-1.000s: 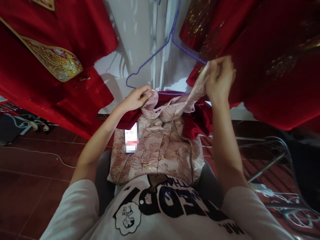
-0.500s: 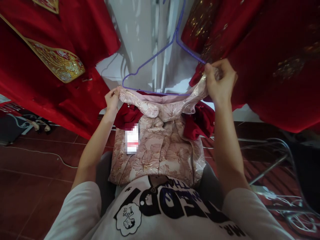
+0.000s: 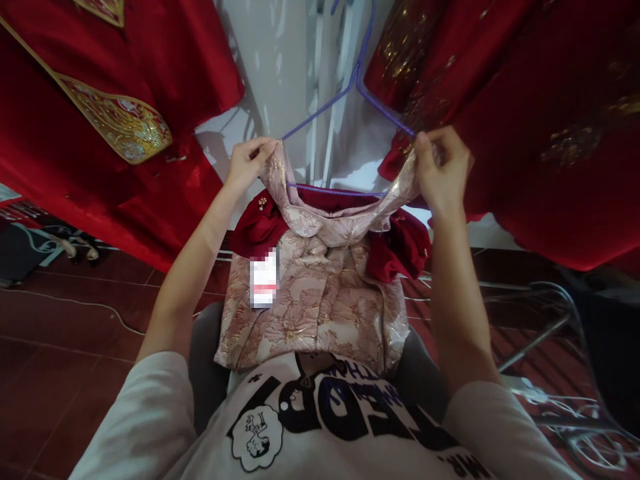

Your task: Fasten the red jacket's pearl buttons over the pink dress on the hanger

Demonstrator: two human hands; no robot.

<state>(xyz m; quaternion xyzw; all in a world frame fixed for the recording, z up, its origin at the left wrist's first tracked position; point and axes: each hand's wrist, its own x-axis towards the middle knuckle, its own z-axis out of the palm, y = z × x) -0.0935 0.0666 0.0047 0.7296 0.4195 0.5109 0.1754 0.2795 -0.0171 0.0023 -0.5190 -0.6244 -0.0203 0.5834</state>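
A pink and gold floral garment (image 3: 300,293) with dark red puffed sleeves lies across my lap. My left hand (image 3: 250,160) pinches the left shoulder part of its neckline, raised against the left arm of a purple hanger (image 3: 325,107). At the right, my right hand (image 3: 444,163) grips the other shoulder part together with the hanger's right end. The hanger's lower bar runs behind the raised neckline. A white tag (image 3: 265,280) rests on the garment's left side. My fingertips hide both ends of the hanger.
Large red garments with gold decoration (image 3: 127,127) hang at both sides. Ahead is a pale wall (image 3: 265,60). A metal-framed stand (image 3: 550,333) is at the lower right. Shoes (image 3: 80,250) and a white cable (image 3: 110,307) lie on the red tiled floor (image 3: 60,347).
My left hand has moved up and to the right, lifting the left shoulder part over the hanger's left end. My right hand has barely moved.
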